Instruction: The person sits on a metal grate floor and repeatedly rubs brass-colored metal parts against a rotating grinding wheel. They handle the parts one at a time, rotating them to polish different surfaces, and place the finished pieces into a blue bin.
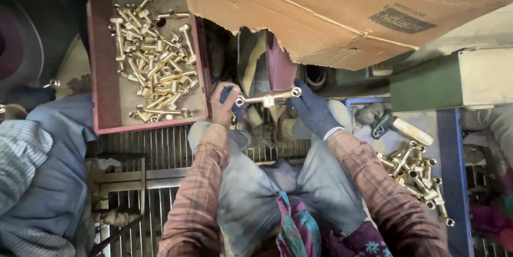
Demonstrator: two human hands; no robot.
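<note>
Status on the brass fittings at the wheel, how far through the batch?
Can't tell which pile is finished. In hand: left hand and gloved right hand hold one brass fitting at the wheel. The red tray holds many fittings; a smaller pile lies at right.

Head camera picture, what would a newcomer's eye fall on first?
Probably the brass fitting at centre, held at its ends by the left hand and the gloved right hand against a dark red wheel. Next, the red tray of shiny brass fittings at upper left, and a duller pile at right.
</note>
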